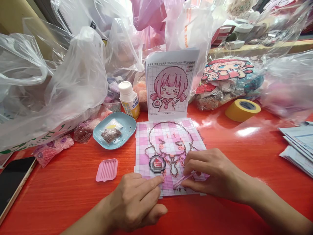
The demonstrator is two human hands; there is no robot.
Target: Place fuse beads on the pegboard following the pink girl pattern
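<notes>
- By the fingers of the right hand [210, 171], closed in a pinch, pink tweezers [184, 178] are held low over the pegboard [143, 130].
- The index finger of the left hand [137, 199] is stretched out to the board's lower part; its other fingers are loosely curled, the thumb is held apart, and nothing is seen to be gripped.
- The board is laid flat on the tabletop [244, 147], partly outlined in beads; its lower right is covered by the right hand.
- To its left, a ridged pink tray [107, 169] and a blue plate [126, 128] bearing small packets [111, 134] are set.
- Behind the plate, a white bottle [129, 99] is stood upright.
- At the board's far edge, a printed chart [168, 88] is propped upright.
- The back is crowded by plastic bags [80, 65].
- To the right, yellow tape [234, 109] and papers [297, 140] are placed; at far left, a phone [14, 179].
</notes>
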